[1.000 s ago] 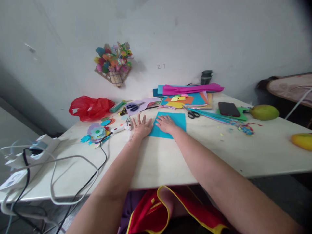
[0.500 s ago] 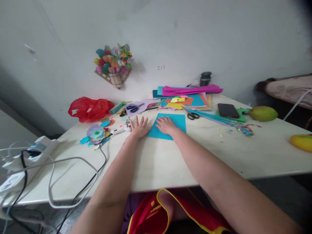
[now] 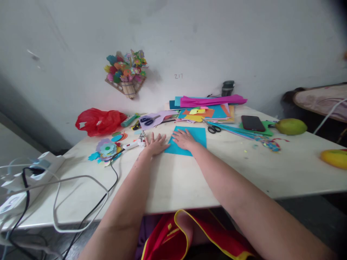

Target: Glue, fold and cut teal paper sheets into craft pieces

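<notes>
A blue sheet of paper [image 3: 199,139] lies flat on the pale table [image 3: 179,184] in front of me. My right hand [image 3: 184,139] rests on its left part with the fingers stretched out. Just left of the sheet, my left hand [image 3: 155,145] lies on the tabletop, fingers spread, its thumb at the paper's left edge. Close beside the left hand is a white glue gun [image 3: 132,145] with a black cord. Black-handled scissors [image 3: 214,129] lie beyond the sheet's right corner.
Paper flowers [image 3: 107,148] and a red plastic bag [image 3: 99,121] are on the left. Coloured paper [image 3: 214,101] is stacked along the wall. A phone [image 3: 253,123] and a mango [image 3: 291,126] lie to the right. Cords loop from a power strip [image 3: 16,202] at the left edge.
The thumb of my left hand has moved right to the blue paper's edge. My right hand has shifted very slightly left on the sheet.
</notes>
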The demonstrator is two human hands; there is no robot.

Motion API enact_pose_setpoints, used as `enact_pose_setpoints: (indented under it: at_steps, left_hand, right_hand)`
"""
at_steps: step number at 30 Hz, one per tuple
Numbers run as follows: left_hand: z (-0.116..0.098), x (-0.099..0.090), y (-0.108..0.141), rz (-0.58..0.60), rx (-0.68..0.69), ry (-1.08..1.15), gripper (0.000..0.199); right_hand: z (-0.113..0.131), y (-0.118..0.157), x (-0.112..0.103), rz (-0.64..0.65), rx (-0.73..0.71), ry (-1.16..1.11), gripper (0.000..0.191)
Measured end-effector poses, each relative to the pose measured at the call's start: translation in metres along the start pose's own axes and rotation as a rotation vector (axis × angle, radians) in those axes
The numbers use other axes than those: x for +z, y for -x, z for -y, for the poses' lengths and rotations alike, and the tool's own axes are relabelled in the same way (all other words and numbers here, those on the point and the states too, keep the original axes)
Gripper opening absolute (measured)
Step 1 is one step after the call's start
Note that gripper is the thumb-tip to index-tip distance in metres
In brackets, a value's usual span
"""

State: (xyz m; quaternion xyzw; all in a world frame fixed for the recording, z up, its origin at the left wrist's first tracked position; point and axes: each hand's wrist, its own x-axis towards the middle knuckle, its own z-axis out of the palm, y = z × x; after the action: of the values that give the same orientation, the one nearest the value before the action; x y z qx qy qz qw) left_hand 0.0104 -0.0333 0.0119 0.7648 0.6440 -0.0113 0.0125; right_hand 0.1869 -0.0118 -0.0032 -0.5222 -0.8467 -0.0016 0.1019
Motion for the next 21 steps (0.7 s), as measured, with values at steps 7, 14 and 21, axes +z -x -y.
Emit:
enact_pose_setpoints:
  at_steps: [7, 14, 21]
  left_hand:
    - [-0.003, -0.004, 0.003, -0.049, 0.029, 0.101, 0.049]
    - [0.008, -0.003, -0.008, -0.34, -0.03, 0.371, 0.039]
    - [0.005, -0.007, -0.009, -0.446, 0.06, 1.229, 0.036]
  right_hand:
    - [0.001, -0.004, -0.001, 0.014, -0.015, 0.005, 0.045]
    - [0.001, -0.003, 0.0, 0.021, 0.007, -0.033, 0.047]
    - [0.001, 0.001, -0.003, 0.024, 0.027, -0.044, 0.052]
